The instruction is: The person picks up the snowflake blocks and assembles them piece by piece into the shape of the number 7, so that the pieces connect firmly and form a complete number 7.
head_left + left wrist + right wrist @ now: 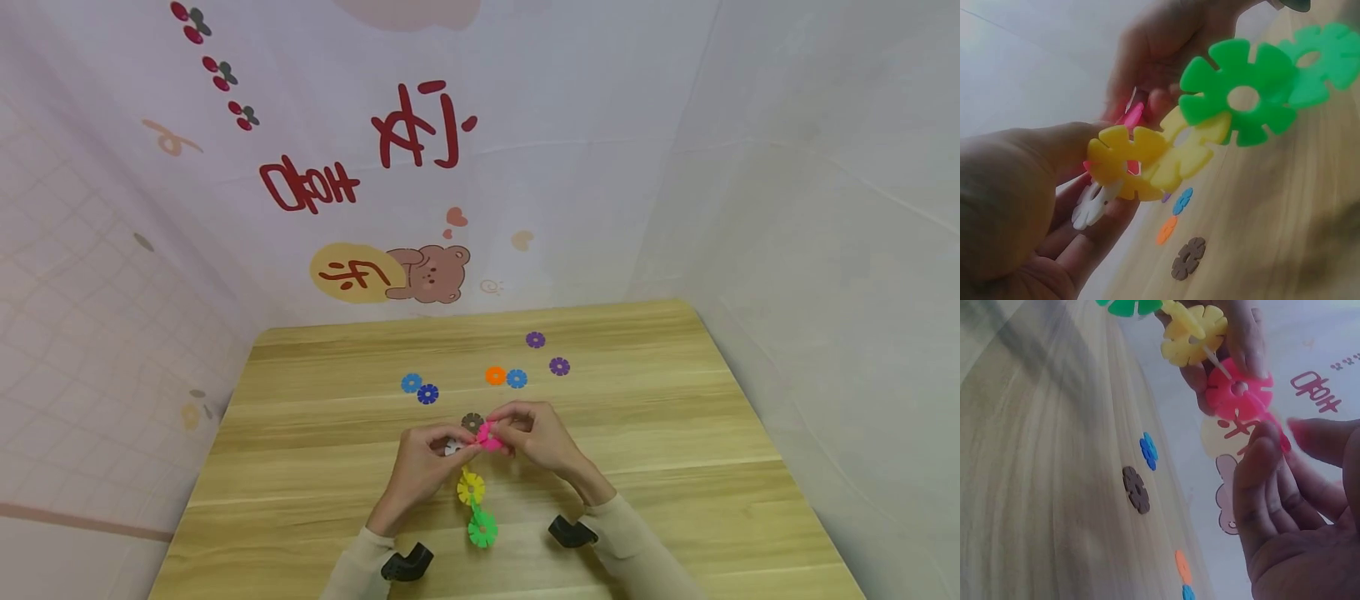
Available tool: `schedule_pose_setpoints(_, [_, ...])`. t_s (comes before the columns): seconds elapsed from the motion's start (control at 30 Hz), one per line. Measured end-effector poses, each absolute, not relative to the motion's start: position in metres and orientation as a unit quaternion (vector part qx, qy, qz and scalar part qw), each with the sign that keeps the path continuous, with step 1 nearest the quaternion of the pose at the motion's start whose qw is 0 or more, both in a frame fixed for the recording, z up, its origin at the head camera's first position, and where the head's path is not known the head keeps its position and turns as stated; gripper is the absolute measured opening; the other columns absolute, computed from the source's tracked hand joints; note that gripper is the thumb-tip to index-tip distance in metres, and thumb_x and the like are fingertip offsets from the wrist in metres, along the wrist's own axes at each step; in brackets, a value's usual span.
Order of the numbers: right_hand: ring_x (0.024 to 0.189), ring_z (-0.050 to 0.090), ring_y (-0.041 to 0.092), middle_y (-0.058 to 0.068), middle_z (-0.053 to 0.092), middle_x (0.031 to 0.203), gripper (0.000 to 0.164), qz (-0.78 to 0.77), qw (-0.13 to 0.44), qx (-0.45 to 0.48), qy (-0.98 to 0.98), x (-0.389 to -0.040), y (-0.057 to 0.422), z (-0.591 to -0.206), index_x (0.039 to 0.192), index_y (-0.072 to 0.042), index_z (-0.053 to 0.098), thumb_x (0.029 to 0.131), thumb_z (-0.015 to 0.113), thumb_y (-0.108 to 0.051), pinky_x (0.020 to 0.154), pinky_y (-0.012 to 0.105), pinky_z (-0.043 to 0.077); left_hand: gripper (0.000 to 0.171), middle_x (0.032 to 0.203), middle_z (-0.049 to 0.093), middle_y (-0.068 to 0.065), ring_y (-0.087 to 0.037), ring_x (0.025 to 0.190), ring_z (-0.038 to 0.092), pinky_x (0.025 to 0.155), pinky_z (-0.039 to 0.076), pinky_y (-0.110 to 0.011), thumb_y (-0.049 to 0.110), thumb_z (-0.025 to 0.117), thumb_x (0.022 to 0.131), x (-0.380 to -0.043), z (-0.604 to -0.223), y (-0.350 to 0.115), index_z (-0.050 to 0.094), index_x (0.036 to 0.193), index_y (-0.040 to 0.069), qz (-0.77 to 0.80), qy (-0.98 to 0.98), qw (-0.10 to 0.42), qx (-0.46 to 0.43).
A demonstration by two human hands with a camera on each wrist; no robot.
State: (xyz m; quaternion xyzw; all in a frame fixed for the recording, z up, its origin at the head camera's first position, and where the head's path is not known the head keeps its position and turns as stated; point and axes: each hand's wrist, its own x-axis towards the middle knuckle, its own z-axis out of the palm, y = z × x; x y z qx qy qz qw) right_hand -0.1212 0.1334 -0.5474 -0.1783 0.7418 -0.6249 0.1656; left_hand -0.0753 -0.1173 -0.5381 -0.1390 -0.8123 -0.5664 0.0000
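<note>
My left hand [423, 463] pinches a chain of slotted flower-shaped plastic discs. A white disc [1087, 215] sits at its fingers. From there two linked yellow discs [1105, 150] lead to two linked green discs [1209, 70], which hang toward me over the tabletop. At the left fingertips is a pink disc [1217, 394], slotted against a second pink piece seen nearly edge-on. My right hand [546, 440] pinches that second pink piece between thumb and fingers. Part of the pink join is hidden by the fingers in the head view.
Just beyond the hands a brown disc [472, 420] lies on the wooden table [300, 500]. Farther back are a light blue disc [406, 382] and a dark blue disc [422, 398], an orange disc [489, 376], another light blue disc [511, 379], and two purple discs [529, 340]. A printed curtain [562, 208] stands behind.
</note>
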Motion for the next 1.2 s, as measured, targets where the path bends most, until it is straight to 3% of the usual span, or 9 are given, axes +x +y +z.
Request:
schedule_pose_setpoints(0.13, [0.078,0.075,0.038,0.021,0.081,0.098,0.023,-0.614,0.137,-0.182,0.756,-0.125,0.139,-0.551,0.125,-0.009,0.082,0.115,0.068,-0.024,0.072,0.043,0.069,0.006,0.107,0.088,-0.002,-0.003,0.091,0.077,0.080,0.066,-0.019,0.020,0.092,0.097,-0.073,-0.541,-0.122,0.088,0.101,0.018,-0.563,-0.816,0.003,-0.132])
schedule_pose_setpoints(0.3, [0.087,0.076,0.049,0.031,0.080,0.104,0.021,-0.608,0.087,-0.172,0.770,-0.132,0.157,-0.554,0.124,-0.006,0.081,0.115,0.068,-0.020,0.078,0.039,0.071,0.007,0.110,0.088,-0.002,-0.005,0.097,0.080,0.085,0.067,-0.018,0.018,0.092,0.097,-0.071,-0.542,-0.129,0.088,0.102,0.020,-0.567,-0.816,0.001,-0.114])
schedule_pose_setpoints(0.47, [0.087,0.079,0.040,0.024,0.083,0.104,0.020,-0.558,0.027,-0.159,0.814,-0.144,0.180,-0.562,0.124,-0.002,0.081,0.111,0.074,-0.016,0.080,0.025,0.067,0.006,0.110,0.088,-0.005,-0.006,0.098,0.082,0.084,0.068,-0.020,0.015,0.090,0.098,-0.072,-0.543,-0.135,0.086,0.103,0.014,-0.575,-0.808,0.010,-0.123])
schedule_pose_setpoints(0.67, [0.100,0.080,0.026,0.012,0.084,0.106,0.023,-0.475,-0.040,-0.132,0.869,-0.163,0.206,-0.572,0.125,0.004,0.080,0.107,0.078,-0.010,0.088,0.024,0.067,0.008,0.110,0.088,-0.007,-0.004,0.100,0.082,0.085,0.068,-0.019,0.015,0.091,0.098,-0.072,-0.543,-0.137,0.085,0.101,0.011,-0.583,-0.804,0.012,-0.119])
schedule_pose_setpoints(0.8, [0.104,0.080,0.033,0.017,0.083,0.115,0.026,-0.442,-0.059,-0.113,0.888,-0.176,0.221,-0.576,0.129,0.004,0.078,0.108,0.078,-0.010,0.089,0.033,0.069,0.007,0.111,0.088,-0.008,-0.004,0.101,0.082,0.085,0.068,-0.019,0.014,0.091,0.098,-0.072,-0.545,-0.137,0.085,0.101,0.012,-0.586,-0.801,0.009,-0.117])
schedule_pose_setpoints(0.9, [0.109,0.078,0.040,0.022,0.080,0.125,0.029,-0.420,-0.061,-0.103,0.900,-0.185,0.229,-0.579,0.132,0.004,0.076,0.108,0.078,-0.011,0.095,0.049,0.070,0.007,0.111,0.087,-0.008,-0.003,0.101,0.082,0.085,0.068,-0.019,0.014,0.091,0.098,-0.072,-0.545,-0.138,0.085,0.101,0.013,-0.588,-0.800,0.010,-0.118])
schedule_pose_setpoints(1.03, [0.120,0.073,0.051,0.029,0.076,0.132,0.034,-0.402,-0.059,-0.108,0.907,-0.198,0.235,-0.582,0.134,0.005,0.074,0.105,0.079,-0.011,0.104,0.068,0.062,0.007,0.111,0.088,-0.007,-0.004,0.102,0.082,0.086,0.068,-0.019,0.015,0.091,0.098,-0.072,-0.545,-0.138,0.085,0.101,0.012,-0.587,-0.801,0.011,-0.118])
schedule_pose_setpoints(1.2, [0.121,0.072,0.051,0.029,0.077,0.130,0.039,-0.363,-0.080,-0.134,0.919,-0.219,0.242,-0.603,0.135,0.004,0.075,0.101,0.081,-0.014,0.109,0.067,0.059,0.008,0.110,0.088,-0.006,-0.006,0.101,0.083,0.088,0.068,-0.019,0.016,0.091,0.098,-0.071,-0.543,-0.137,0.086,0.102,0.012,-0.581,-0.806,0.010,-0.114])
